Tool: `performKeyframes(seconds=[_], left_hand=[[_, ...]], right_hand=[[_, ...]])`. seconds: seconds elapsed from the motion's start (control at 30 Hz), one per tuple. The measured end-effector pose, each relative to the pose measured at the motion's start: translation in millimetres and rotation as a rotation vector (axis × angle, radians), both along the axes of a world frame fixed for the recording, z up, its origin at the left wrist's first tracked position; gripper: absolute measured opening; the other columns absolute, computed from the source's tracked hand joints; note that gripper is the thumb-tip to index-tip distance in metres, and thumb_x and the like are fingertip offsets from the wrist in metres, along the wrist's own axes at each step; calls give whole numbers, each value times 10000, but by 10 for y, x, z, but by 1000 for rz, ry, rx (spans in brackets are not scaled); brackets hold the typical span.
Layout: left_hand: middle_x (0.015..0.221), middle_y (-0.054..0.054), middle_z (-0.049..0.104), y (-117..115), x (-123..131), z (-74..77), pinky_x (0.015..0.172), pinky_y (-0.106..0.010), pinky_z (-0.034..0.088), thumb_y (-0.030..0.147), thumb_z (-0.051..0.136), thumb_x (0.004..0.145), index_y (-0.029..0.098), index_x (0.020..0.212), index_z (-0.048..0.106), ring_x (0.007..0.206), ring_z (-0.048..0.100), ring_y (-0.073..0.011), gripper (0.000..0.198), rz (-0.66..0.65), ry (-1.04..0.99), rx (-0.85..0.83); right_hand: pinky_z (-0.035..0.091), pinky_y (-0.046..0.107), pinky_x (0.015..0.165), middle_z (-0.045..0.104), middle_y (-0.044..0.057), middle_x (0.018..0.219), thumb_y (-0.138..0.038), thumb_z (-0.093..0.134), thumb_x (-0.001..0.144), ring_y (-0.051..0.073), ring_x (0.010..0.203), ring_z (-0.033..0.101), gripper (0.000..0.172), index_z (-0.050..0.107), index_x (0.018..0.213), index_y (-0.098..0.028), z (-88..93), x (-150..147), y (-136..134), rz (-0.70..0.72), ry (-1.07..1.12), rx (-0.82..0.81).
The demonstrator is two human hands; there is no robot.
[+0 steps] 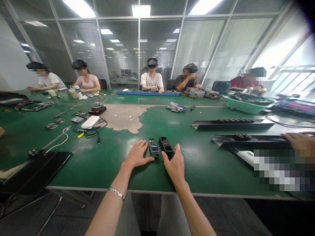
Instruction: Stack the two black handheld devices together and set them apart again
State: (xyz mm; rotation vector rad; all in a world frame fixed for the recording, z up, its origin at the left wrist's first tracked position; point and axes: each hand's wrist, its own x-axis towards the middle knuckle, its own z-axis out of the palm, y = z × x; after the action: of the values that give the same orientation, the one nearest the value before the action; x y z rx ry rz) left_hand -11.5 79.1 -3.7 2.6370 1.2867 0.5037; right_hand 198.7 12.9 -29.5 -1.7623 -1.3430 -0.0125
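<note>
A small green circuit board with a blue-violet display (154, 148) lies on the green table in front of me. Just right of it is a narrow black plastic housing (166, 144) with openings in its top face. My left hand (137, 154) rests on the table at the board's left side, fingers apart, thumb by the board's near end. Beside the housing's near right side is my right hand (175, 162), its thumb and fingers spread around that end. Neither hand is closed on anything; whether the fingertips touch the two parts I cannot tell.
A black flat panel (36, 172) lies left. Farther back are a white device with cables (90, 122), glasses (55, 123) and gloves (176, 107). Black metal channels (231, 124) and a green basket (249, 105) stand right, near another person's hand (299, 141). Several people sit across the table.
</note>
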Motion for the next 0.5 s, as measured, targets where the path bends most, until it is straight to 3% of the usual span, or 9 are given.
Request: performKeyframes(seconds=[0.5], left_hand=[[1597, -175, 384, -21, -5, 3, 1234, -515, 215, 840, 494, 841, 144, 1519, 431, 1486, 332, -359, 974, -9, 3, 25]], right_hand=[[463, 508, 1037, 539, 274, 1430, -511, 531, 910, 361, 1265, 568, 846, 266, 1555, -31, 161, -49, 36, 54, -38, -3]])
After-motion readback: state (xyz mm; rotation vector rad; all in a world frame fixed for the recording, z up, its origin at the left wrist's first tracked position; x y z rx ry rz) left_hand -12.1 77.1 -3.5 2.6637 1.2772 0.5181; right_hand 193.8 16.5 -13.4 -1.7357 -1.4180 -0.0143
